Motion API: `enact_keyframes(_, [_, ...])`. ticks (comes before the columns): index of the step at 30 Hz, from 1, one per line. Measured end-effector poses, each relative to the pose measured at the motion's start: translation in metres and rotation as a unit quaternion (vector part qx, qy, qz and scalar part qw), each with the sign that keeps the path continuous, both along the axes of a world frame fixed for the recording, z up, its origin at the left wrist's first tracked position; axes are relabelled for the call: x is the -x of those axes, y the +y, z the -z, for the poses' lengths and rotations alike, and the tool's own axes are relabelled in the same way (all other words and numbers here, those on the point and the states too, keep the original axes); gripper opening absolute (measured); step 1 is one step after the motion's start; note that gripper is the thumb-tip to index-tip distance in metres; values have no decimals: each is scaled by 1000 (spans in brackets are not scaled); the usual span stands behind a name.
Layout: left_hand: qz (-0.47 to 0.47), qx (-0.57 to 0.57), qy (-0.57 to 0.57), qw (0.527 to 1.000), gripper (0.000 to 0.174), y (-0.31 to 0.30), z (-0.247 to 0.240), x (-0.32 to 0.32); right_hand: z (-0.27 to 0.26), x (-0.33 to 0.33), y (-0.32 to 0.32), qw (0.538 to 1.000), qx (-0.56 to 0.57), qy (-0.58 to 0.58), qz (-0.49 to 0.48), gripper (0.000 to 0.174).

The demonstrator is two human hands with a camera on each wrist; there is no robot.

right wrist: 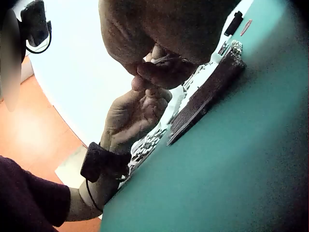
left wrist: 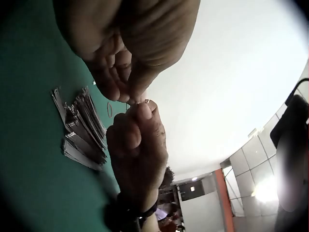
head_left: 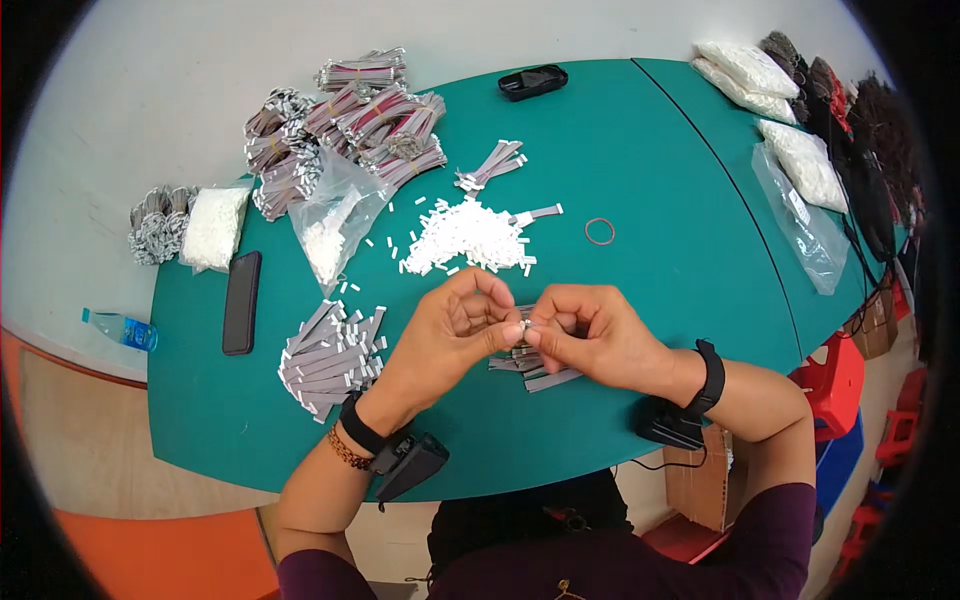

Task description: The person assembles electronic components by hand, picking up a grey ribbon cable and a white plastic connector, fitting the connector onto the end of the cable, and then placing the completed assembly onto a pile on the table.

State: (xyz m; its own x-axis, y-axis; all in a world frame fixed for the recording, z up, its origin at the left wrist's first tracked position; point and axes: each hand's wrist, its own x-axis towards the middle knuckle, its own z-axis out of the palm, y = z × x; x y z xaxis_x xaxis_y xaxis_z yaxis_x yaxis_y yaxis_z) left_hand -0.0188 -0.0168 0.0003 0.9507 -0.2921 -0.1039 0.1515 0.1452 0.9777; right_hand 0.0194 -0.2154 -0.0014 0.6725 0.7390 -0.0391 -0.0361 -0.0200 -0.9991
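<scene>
Both hands meet above the green table [head_left: 660,250], thumb and fingertips nearly touching. My left hand [head_left: 458,325] pinches a small whitish piece [head_left: 526,325] from one side, and my right hand [head_left: 598,330] pinches at it from the other. Fingertips cover most of this piece; I cannot tell its exact kind. Underneath lies a bunch of grey flat ribbon cables [head_left: 540,379], partly hidden by the hands; it also shows as a stack of cables [right wrist: 207,96] in the right wrist view. Left of my left hand, more ribbon cables [head_left: 325,360] with white connector ends lie fanned out.
Beyond the hands spreads a heap of small white connector housings [head_left: 462,238], with a few cables and a red rubber band [head_left: 599,231] nearby. Bundled cables [head_left: 350,125], an opened plastic bag [head_left: 335,220] and a phone [head_left: 241,303] stand left. Filled bags [head_left: 805,165] lie right.
</scene>
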Motion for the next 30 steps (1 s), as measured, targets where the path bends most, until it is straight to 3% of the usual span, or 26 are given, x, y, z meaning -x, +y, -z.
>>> enact_keyframes(17, [1, 23, 30, 999, 16, 4, 3, -2, 1, -3, 1, 999, -24, 37, 18, 12])
enact_keyframes(30, [4, 33, 52, 998, 21, 2, 2, -2, -2, -5, 1, 997, -19, 80, 10, 11])
